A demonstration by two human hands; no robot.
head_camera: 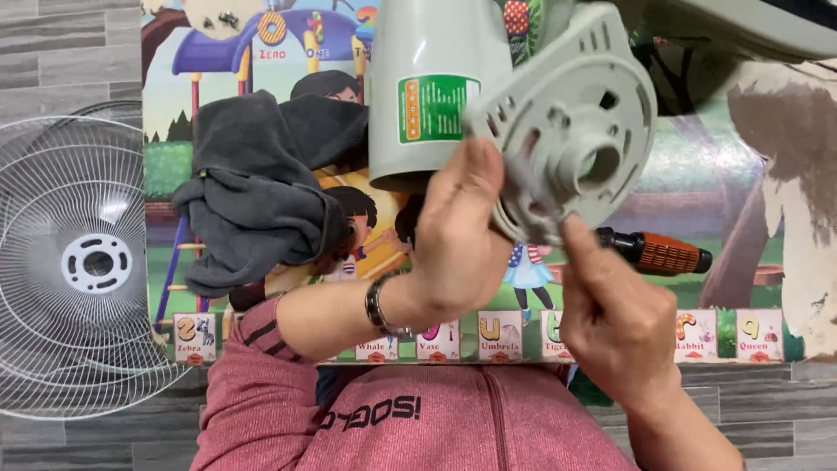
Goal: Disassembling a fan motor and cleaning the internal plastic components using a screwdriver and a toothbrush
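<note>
Gripping a grey plastic fan motor housing [488, 96], both hands keep it lifted above the mat, in the upper middle of the view. Its body is a smooth, rounded cylinder with a green sticker on the side; its front is a round faceplate [575, 131] with moulded ribs, slots and a hollow central hub. The left hand [458, 235] is clasped around the lower edge of that faceplate, thumb lying up against the rim, a metal-link bracelet [379, 307] on the wrist. The right hand [615, 318] pinches the bottom of the faceplate from below with its fingertips. Just behind the right hand lies a screwdriver [658, 253] with a ribbed orange and black handle. A crumpled dark grey cloth [257, 196], soft and folded, rests left of the housing. All lie on a colourful cartoon mat [750, 262]. A white wire fan grille [83, 262], round and domed, sits on the grey tiled floor [52, 52] at far left.
</note>
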